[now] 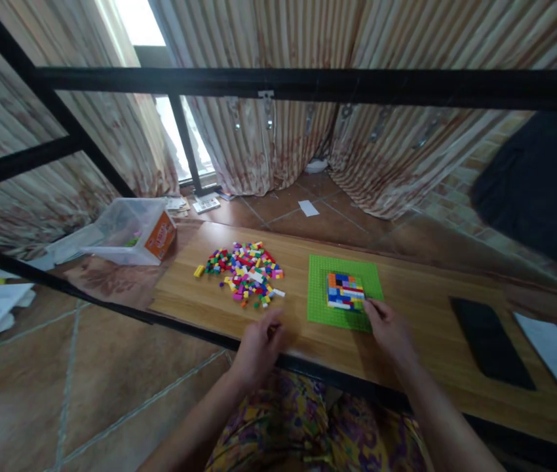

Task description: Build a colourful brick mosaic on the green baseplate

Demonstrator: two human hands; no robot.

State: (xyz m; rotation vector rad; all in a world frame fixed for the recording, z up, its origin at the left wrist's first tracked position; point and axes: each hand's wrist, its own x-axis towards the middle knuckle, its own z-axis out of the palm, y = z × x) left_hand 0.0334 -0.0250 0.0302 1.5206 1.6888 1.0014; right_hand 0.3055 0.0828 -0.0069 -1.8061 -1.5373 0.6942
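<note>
The right grip (389, 329) has fingertips together at the brick build (343, 291) just left of it, whose green baseplate (322, 313) probably steadies it. Loose bricks (249, 270) lie beyond the left grip (259, 346), presumably for easy reach; its closure, blurred, I cannot tell.

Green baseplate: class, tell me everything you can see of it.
The green baseplate is a bright, four-sided sheet that looks like plastic, its surface studded. It lies flat on the wooden table, right of the loose brick pile. A multicoloured brick build sits on its middle. The right hand reaches over its edge; whether it touches the plate is unclear.
</note>
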